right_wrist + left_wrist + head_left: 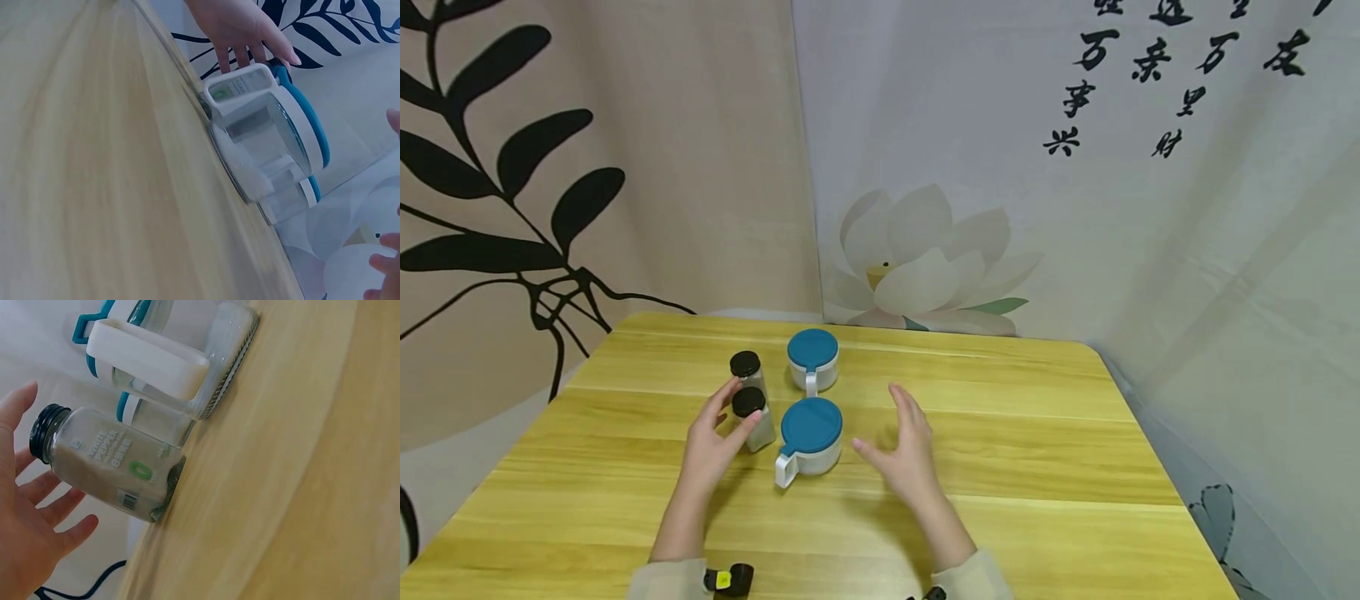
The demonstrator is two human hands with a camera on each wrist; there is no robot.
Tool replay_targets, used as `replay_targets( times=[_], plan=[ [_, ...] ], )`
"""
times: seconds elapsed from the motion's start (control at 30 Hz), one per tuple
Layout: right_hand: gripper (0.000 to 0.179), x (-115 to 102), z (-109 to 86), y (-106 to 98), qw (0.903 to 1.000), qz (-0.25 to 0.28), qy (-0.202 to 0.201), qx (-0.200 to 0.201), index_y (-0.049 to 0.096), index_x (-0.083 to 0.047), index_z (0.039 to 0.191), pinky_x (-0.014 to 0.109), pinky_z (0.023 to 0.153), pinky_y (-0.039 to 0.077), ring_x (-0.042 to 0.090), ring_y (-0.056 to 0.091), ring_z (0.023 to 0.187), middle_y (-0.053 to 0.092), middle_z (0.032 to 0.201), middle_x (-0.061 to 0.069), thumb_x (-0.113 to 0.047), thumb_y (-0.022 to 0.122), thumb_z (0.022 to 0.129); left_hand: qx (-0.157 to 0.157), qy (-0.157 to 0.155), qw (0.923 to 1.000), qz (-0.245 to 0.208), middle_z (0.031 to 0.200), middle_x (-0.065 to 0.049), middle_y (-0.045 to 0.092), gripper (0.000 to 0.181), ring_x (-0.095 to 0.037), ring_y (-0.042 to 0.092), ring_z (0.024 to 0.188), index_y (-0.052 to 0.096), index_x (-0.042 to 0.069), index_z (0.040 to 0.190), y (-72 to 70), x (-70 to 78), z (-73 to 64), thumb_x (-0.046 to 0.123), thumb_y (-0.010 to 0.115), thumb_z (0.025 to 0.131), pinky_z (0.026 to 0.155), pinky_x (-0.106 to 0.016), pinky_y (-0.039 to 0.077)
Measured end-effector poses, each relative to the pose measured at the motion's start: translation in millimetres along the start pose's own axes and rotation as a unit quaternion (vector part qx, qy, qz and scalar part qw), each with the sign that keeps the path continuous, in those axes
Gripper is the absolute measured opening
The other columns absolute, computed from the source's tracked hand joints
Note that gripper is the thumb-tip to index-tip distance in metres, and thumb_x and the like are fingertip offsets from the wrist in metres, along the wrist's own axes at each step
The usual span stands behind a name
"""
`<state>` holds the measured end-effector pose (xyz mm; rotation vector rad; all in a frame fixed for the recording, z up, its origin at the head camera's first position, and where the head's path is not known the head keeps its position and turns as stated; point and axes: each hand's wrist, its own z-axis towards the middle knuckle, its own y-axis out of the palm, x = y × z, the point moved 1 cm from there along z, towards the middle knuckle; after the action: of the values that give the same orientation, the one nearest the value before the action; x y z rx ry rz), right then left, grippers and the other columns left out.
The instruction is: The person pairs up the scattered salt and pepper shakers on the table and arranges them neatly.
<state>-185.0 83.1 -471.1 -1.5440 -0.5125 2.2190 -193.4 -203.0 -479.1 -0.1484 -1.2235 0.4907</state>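
My left hand (709, 446) is spread beside two glass jars with black lids, thumb at the nearer one and fingers at the farther jar (746, 364). In the left wrist view the nearer jar, a white pepper jar (115, 459) with brownish powder, stands upright, and the fingers are straight and apart around its lid. Just right of it is a clear seasoning pot (812, 427) with a blue lid and white handle, with white contents low inside. A second blue-lidded pot (812, 350) stands behind. My right hand (910, 457) hovers right of the front pot, thumb and fingers wide apart, holding nothing.
All the containers stand close together on a wooden table (1037, 467), left of its middle. A curtain with a lotus print (925, 258) hangs behind the far edge, and another with black leaves (542, 150) hangs at the left.
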Motion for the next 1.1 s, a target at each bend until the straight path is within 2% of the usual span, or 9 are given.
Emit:
replay_targets(
  times=[0.17,0.33,0.73,0.83,0.97,1.1],
  plan=[
    [0.093,-4,-1.6,6,0.9999,0.006,-0.010,-0.005,0.028,-0.018,0.151,0.065,0.101,0.026,0.034,0.024,0.137,0.028,0.153,0.008,-0.051,0.075,0.077,-0.005,-0.004,1.0000,-0.001,0.140,-0.016,0.046,0.065,-0.035,0.041,0.126,0.040,0.006,0.145,0.4,-0.2,-0.6,0.021,0.071,0.089,0.099,-0.055,0.033],
    [0.095,-8,-3.1,14,0.9997,0.012,-0.014,-0.013,0.027,-0.016,0.151,0.063,0.103,0.025,0.033,0.024,0.137,0.028,0.152,0.007,-0.045,0.078,0.076,-0.006,-0.006,1.0000,-0.004,0.142,-0.015,0.045,0.065,-0.035,0.040,0.127,0.040,0.007,0.145,-0.1,-0.1,-1.3,0.022,0.071,0.089,0.099,-0.054,0.033],
    [0.097,-16,-7.4,32,0.9990,0.024,0.000,-0.038,0.027,-0.016,0.151,0.060,0.102,0.029,0.033,0.024,0.137,0.028,0.153,0.007,-0.048,0.079,0.075,-0.019,-0.032,0.9991,-0.020,0.146,-0.016,0.040,0.064,-0.036,0.041,0.126,0.039,0.009,0.146,0.1,1.9,-3.2,0.021,0.069,0.091,0.100,-0.052,0.035],
    [0.098,-18,-7.9,37,0.9988,0.023,0.000,-0.043,0.027,-0.017,0.150,0.058,0.103,0.029,0.031,0.025,0.137,0.028,0.153,0.007,-0.048,0.080,0.074,-0.022,-0.039,0.9982,-0.040,0.146,-0.019,0.039,0.064,-0.037,0.041,0.125,0.038,0.005,0.146,-1.3,10.4,-5.2,0.015,0.069,0.090,0.099,-0.053,0.036],
    [0.099,-23,-8.7,44,0.9988,0.021,-0.009,-0.044,0.027,-0.018,0.150,0.059,0.103,0.028,0.031,0.026,0.137,0.029,0.152,0.007,-0.049,0.080,0.073,-0.022,-0.045,0.9968,-0.063,0.143,-0.025,0.039,0.063,-0.039,0.042,0.122,0.038,-0.001,0.144,-3.9,29.0,-8.2,0.008,0.068,0.090,0.098,-0.056,0.036],
    [0.099,-27,-10.5,49,0.9985,0.023,-0.015,-0.048,0.028,-0.017,0.150,0.061,0.103,0.028,0.031,0.028,0.136,0.031,0.151,0.007,-0.049,0.080,0.073,-0.025,-0.058,0.9961,-0.062,0.144,-0.027,0.037,0.062,-0.040,0.042,0.122,0.037,-0.003,0.144,-5.0,40.4,-10.9,0.008,0.066,0.091,0.099,-0.056,0.035]
  ],
)
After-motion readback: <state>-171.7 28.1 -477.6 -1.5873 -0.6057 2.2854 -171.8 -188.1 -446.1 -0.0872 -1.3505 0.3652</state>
